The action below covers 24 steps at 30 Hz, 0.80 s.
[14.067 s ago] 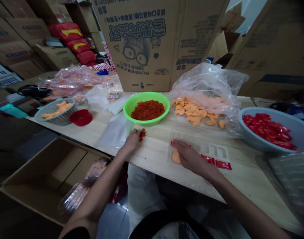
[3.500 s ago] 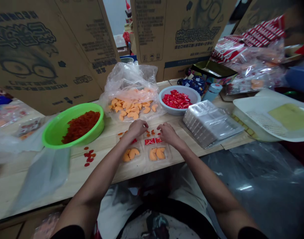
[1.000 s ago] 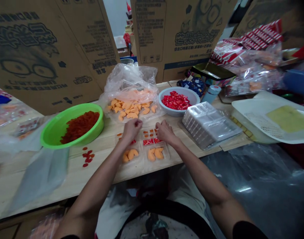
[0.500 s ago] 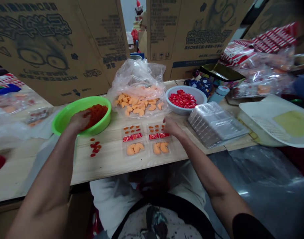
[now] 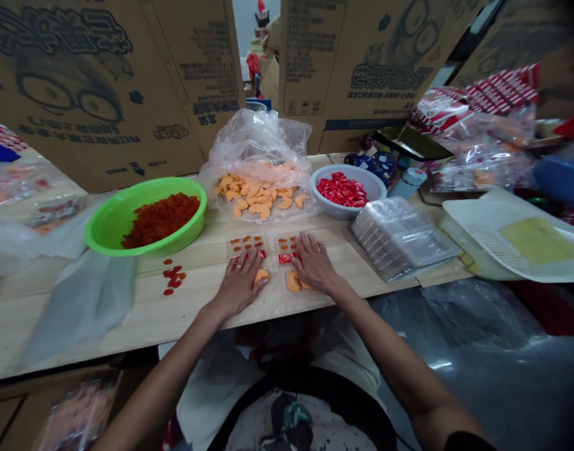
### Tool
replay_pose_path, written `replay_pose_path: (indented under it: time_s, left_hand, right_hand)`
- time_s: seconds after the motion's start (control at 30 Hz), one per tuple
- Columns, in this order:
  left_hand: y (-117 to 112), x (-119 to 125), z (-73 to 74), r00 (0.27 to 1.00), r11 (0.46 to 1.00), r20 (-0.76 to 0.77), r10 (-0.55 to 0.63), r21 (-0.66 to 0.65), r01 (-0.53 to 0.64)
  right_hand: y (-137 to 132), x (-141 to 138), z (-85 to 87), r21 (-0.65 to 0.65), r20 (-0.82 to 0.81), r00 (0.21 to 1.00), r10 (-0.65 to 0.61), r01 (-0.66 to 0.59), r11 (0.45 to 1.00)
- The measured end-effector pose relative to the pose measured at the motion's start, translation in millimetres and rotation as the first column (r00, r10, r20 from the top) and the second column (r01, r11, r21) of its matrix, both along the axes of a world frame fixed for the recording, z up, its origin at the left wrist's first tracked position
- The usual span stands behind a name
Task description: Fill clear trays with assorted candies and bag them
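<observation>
My left hand (image 5: 240,282) lies flat, fingers stretched out, over the left clear plastic tray (image 5: 231,239). Over the right clear tray (image 5: 282,295) rests my right hand (image 5: 314,264), its fingers spread too. Small orange-red pieces (image 5: 246,243) sit in the far compartments of both trays. A red packet (image 5: 286,257) shows in the middle of the right tray, partly covered by my fingers. Orange crescent-shaped pieces (image 5: 292,282) fill the near compartments and are partly hidden by my hands.
Left stands a green bowl (image 5: 99,232) of orange-red pieces, with several loose pieces (image 5: 173,279) before it. Behind the trays are a plastic bag (image 5: 263,138) of orange crescents and a grey bowl (image 5: 380,181) of red packets. Stacked clear trays (image 5: 400,238) lie right.
My left hand has left the green bowl and moved right onto the left tray. My right hand has come nearer and flattened over the right tray.
</observation>
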<state>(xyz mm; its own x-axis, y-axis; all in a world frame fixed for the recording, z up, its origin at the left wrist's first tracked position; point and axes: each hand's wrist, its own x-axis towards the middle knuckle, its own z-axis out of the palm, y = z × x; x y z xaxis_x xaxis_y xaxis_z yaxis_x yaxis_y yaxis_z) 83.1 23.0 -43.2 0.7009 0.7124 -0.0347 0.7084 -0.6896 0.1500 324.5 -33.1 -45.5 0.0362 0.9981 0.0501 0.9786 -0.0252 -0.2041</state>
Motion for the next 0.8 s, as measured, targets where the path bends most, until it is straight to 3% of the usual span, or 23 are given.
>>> replay_pose_path:
  time_s: [0.33,0.4,0.5,0.6,0.67,0.73,0.8]
  left_hand:
    - [18.8,-1.1,-7.1,1.0,0.998,-0.01,0.01,0.054,-0.009]
    - [22.6,-2.0,-11.2,1.0,0.998,-0.001,0.015,0.062,-0.015]
    - [25.2,-9.1,-12.4,0.999,0.998,0.043,0.006,0.069,-0.009]
    - [16.9,-18.5,-3.9,0.989,0.991,0.147,0.035,0.125,-0.054]
    - [3.4,-18.3,4.8,0.973,0.98,0.221,0.062,0.169,-0.101]
    - [-16.2,-8.6,11.1,0.965,0.976,0.261,0.016,0.207,-0.072]
    - [-39.0,9.5,11.7,0.968,0.971,0.233,-0.092,0.236,0.035]
  right_hand:
    - [29.6,-1.6,-3.6,-0.024,-0.04,0.999,-0.007,0.006,1.0]
    - [27.9,1.3,9.8,-0.041,-0.064,0.998,-0.007,0.005,0.999]
    - [8.1,19.9,50.9,0.053,-0.049,0.996,-0.074,0.077,0.996]
    - [-26.4,63.6,101.3,0.182,0.051,0.974,-0.22,0.207,0.961]
    - [-49.7,101.5,124.2,0.207,0.11,0.897,-0.428,0.401,0.892]
    - [-69.6,135.9,131.4,0.221,0.148,0.817,-0.557,0.521,0.824]
    - [-84.2,159.8,124.2,0.156,0.185,0.817,-0.546,0.524,0.837]
